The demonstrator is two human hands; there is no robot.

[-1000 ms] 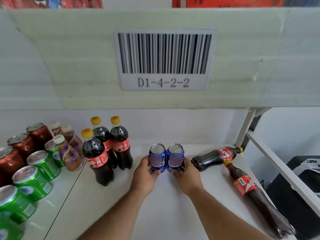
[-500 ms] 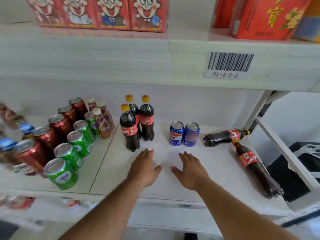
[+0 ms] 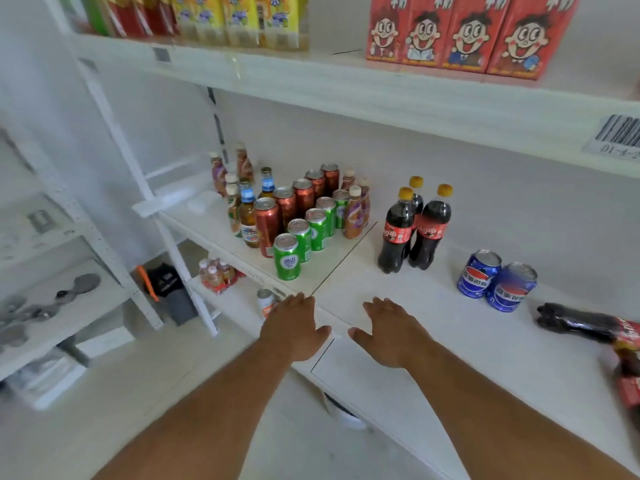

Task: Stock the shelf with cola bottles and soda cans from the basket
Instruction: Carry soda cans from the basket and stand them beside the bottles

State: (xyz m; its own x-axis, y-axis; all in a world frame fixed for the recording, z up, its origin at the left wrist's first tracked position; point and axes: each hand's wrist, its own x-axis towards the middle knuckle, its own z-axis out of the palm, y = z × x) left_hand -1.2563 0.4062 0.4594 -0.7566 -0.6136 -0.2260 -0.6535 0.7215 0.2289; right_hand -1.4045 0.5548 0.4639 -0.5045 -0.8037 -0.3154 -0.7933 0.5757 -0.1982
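Observation:
Two blue soda cans stand side by side on the white shelf, right of three upright cola bottles with yellow caps. Two more cola bottles lie on their sides at the right edge of the view. My left hand and my right hand hover palm down over the shelf's front edge, fingers spread, holding nothing. No basket is in sight.
Green cans, red-brown cans and small drink bottles crowd the shelf's left part. Red cartoon cartons and yellow cartons fill the upper shelf. A lower shelf holds small bottles. A white rack stands at left.
My hands let go of the two blue cans, which stay standing on the shelf, and drew back to the front edge. The view swung left and away from the shelf.

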